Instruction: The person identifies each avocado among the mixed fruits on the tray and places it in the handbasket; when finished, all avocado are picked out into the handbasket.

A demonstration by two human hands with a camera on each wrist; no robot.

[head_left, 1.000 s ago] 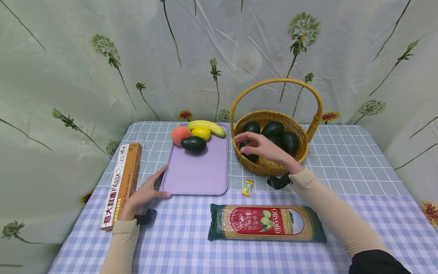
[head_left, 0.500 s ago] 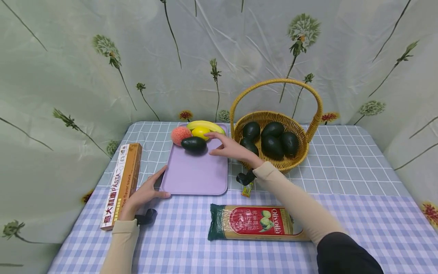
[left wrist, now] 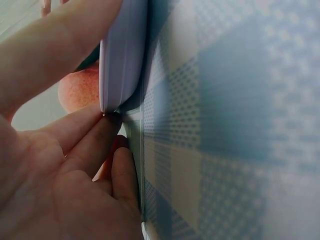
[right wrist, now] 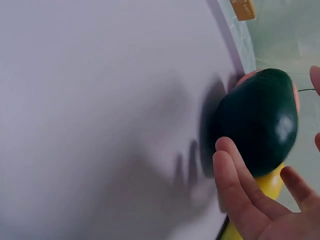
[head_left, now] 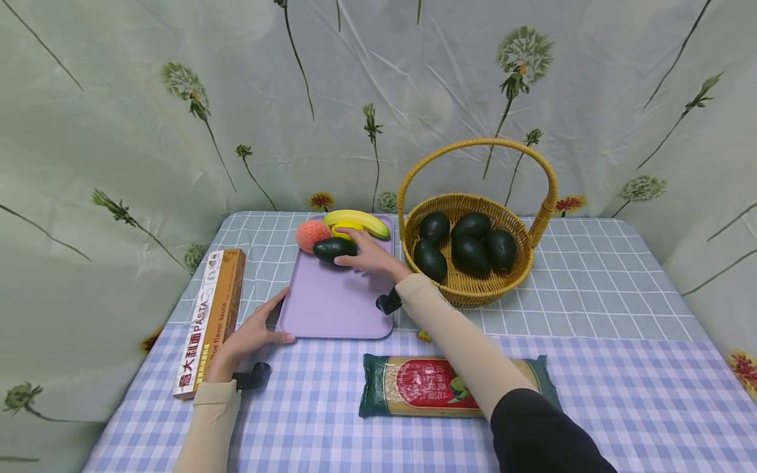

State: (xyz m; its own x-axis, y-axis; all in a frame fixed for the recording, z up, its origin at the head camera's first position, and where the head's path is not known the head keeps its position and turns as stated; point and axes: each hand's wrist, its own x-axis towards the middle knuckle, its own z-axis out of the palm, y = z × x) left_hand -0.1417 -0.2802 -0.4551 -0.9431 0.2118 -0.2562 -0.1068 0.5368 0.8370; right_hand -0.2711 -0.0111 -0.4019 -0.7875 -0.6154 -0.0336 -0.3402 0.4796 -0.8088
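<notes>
On the lilac tray point(head_left: 334, 309) lie a dark green avocado point(head_left: 331, 248), a yellow lemon point(head_left: 345, 228), a banana point(head_left: 372, 224) and a rough coral-pink fruit point(head_left: 312, 234). My right hand point(head_left: 369, 254) reaches over the tray from the right, thumb and fingers spread beside the avocado. In the right wrist view, its fingers point(right wrist: 235, 185) stand in front of the avocado point(right wrist: 260, 122); whether they touch it I cannot tell. My left hand point(head_left: 254, 334) touches the tray's front left corner, thumb at the front edge and straight fingers point(left wrist: 90, 145) against the left rim.
A wicker basket point(head_left: 464, 299) with a tall handle holds several avocados, right of the tray. Left of my left hand lies a long pasta box point(head_left: 209, 322). A spaghetti pack point(head_left: 422, 387) and a small yellow packet point(head_left: 424, 336) lie partly under my right arm.
My right hand has moved left from above the basket to the avocado on the tray, carrying nothing. My left hand stays at the tray corner.
</notes>
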